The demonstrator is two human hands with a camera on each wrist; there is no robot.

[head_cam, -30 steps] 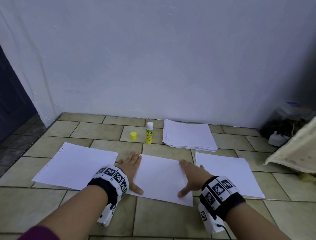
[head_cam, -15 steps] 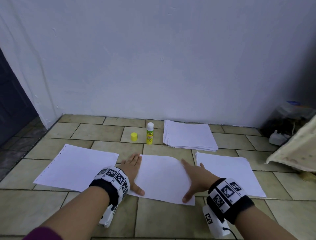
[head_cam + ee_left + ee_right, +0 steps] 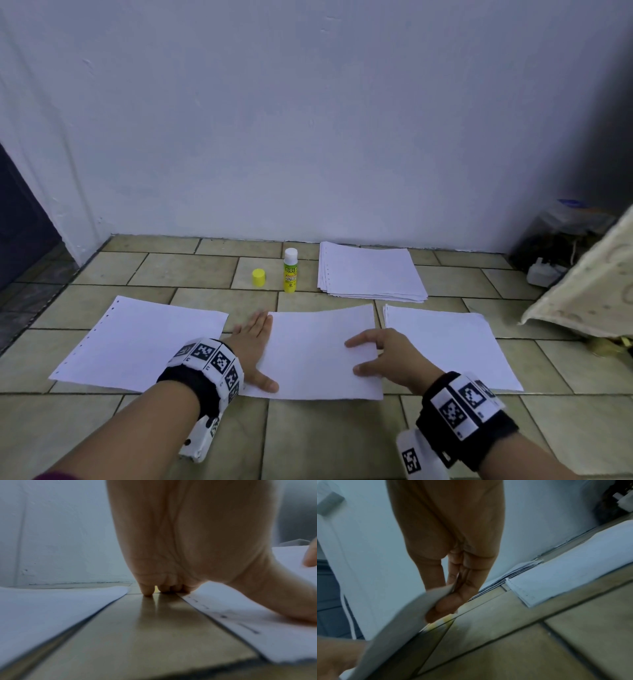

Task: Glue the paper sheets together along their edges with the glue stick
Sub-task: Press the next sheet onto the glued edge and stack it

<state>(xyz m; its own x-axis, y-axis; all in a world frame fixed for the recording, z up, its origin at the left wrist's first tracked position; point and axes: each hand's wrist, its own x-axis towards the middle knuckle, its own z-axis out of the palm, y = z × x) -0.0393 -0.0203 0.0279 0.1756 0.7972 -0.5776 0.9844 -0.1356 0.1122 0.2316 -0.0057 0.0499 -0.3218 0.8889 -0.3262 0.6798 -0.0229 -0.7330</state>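
Three white sheets lie side by side on the tiled floor: a left sheet (image 3: pixel 144 342), a middle sheet (image 3: pixel 318 353) and a right sheet (image 3: pixel 445 346). My left hand (image 3: pixel 255 342) lies flat at the middle sheet's left edge, fingers straight on the tile (image 3: pixel 147 592) and thumb pressing the paper (image 3: pixel 257 622). My right hand (image 3: pixel 380 356) is at that sheet's right edge. In the right wrist view the lifted paper edge (image 3: pixel 412 609) sits between thumb and fingers. The yellow-green glue stick (image 3: pixel 290 270) stands uncapped behind the sheets, its yellow cap (image 3: pixel 259 277) beside it.
A stack of white paper (image 3: pixel 370 270) lies by the wall, right of the glue stick. At the far right sit a patterned cloth (image 3: pixel 589 281) and a dark cluttered container (image 3: pixel 561 240). A white wall closes the back; a dark doorway (image 3: pixel 20 222) is at left.
My right hand slid from flat on the middle sheet to its right edge, curled its fingers and lifted that edge a little. The left hand stayed pressed in place.
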